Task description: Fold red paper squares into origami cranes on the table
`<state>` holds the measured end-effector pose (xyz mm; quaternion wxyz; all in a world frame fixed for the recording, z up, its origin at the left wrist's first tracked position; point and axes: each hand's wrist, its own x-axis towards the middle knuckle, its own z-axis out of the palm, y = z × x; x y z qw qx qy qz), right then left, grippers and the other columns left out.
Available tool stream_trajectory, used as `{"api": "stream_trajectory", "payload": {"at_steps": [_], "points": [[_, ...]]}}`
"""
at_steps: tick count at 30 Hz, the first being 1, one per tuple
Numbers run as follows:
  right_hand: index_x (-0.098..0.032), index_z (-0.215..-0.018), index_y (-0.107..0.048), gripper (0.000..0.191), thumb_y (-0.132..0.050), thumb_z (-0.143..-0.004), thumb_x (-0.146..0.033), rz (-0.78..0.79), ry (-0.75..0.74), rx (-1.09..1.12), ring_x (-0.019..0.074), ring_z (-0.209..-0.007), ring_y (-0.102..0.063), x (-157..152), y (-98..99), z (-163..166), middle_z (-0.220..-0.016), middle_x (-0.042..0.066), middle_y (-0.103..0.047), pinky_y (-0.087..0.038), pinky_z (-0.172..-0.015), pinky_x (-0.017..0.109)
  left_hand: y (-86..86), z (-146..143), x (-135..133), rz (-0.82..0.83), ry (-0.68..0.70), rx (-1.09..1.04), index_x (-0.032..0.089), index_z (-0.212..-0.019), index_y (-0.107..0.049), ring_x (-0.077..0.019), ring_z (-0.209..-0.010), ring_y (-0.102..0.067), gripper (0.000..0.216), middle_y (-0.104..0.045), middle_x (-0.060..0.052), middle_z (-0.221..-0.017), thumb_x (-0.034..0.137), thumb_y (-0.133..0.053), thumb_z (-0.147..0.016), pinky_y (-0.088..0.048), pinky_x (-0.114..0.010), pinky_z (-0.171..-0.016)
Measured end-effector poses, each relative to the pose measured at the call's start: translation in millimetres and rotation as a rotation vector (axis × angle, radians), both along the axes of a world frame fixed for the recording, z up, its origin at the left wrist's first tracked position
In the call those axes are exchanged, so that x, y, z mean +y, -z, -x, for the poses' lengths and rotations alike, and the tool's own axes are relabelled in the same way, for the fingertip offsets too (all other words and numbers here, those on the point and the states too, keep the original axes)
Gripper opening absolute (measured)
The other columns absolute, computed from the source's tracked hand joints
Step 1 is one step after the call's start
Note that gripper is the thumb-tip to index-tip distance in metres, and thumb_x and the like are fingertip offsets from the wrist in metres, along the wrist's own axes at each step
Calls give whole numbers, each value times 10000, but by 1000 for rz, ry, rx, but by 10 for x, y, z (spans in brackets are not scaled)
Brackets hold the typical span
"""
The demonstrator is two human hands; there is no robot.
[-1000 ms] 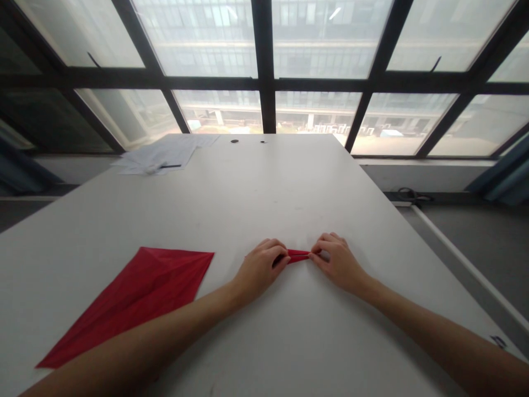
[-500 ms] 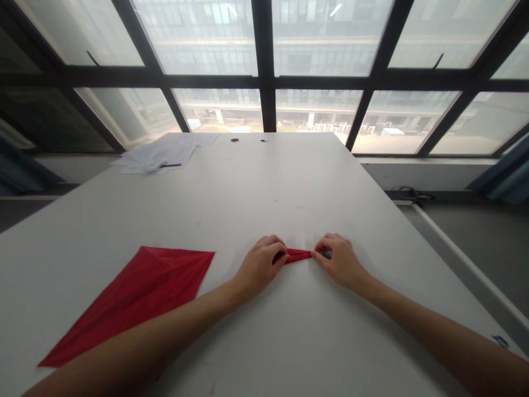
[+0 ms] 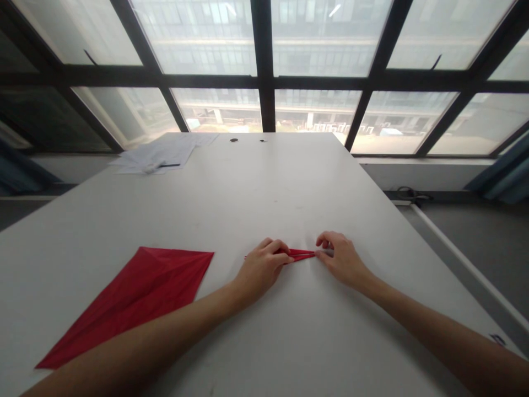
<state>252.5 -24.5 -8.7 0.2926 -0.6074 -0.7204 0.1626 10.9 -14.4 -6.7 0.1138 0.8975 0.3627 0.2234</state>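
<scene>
A narrow strip of folded red paper (image 3: 301,254) lies on the white table, with a lengthwise slit or fold line and a point at its right end. My left hand (image 3: 264,262) covers its middle, fingers and thumb closed over it; a small red tip shows at that hand's left side. At the pointed right end, the thumb of my right hand (image 3: 339,259) touches or nearly touches the tip, while its curled index finger stands apart above. Left of my hands lies a larger, creased red sheet (image 3: 140,292), kite-shaped and partly hidden by my left forearm.
White papers (image 3: 159,151) with a dark pen-like stick (image 3: 169,165) lie at the table's far left. Two small dark round spots, perhaps holes, mark the far end. The white table (image 3: 231,204) ends before large windows, and its right edge slants beside the floor.
My left hand has flattened further over the red strip. The right index finger has lifted away from the thumb, and the strip's tip sits slightly further right. The large sheet is unchanged.
</scene>
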Motion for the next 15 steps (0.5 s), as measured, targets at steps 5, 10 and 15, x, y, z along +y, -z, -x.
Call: {"api": "stream_trajectory", "payload": {"at_steps": [5, 10, 15], "points": [[-233, -946, -660, 239, -629, -740, -115, 76, -5, 23, 217, -859, -580, 58, 6, -115, -871, 32, -619, -452, -804, 369, 9, 3, 12, 5, 1, -8, 284, -976, -758, -191, -997, -577, 233, -685, -32, -1053, 149, -571, -944, -527, -319, -872], [-197, -947, -654, 204, -529, -815, -104, -62, 46, 79, 220, -881, -602, 20, -62, -192, -941, 69, -651, -496, -834, 385, 13, 1, 17, 13, -2, -11, 286, -970, -760, -191, -990, -576, 236, -684, -27, -1053, 156, -565, -951, -523, -316, -861], [-179, -1433, -456, 463, -436, -971, -202, -214, -228, -246, 270, -1360, -430, -273, -66, 79, -1459, 139, -508, -358, -1111, 497, -2, -9, 3, 8, -10, -6, 282, -977, -761, -191, -994, -573, 228, -683, -31, -1043, 151, -577, -944, -519, -319, -885]]}}
